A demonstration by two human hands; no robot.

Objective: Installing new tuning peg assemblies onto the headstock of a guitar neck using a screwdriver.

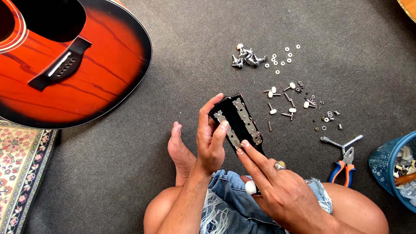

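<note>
My left hand [211, 138] grips a black guitar headstock [238, 116] by its upper left edge, thumb and fingers wrapped around it. Two silver tuner plates run along the back of the headstock. My right hand [277, 186], with a ring on one finger, touches the lower end of the right plate with its index fingertip and also holds a small white-knobbed part low in the palm. The headstock rests above my knees as I sit on the floor.
A red-orange acoustic guitar body [65, 56] lies at upper left. Loose tuning pegs [247, 56], washers and screws [299, 102] are scattered on the grey carpet [182, 69]. Orange-handled pliers [344, 167] and a blue basket [392, 167] sit right; a patterned rug [21, 169] lies left.
</note>
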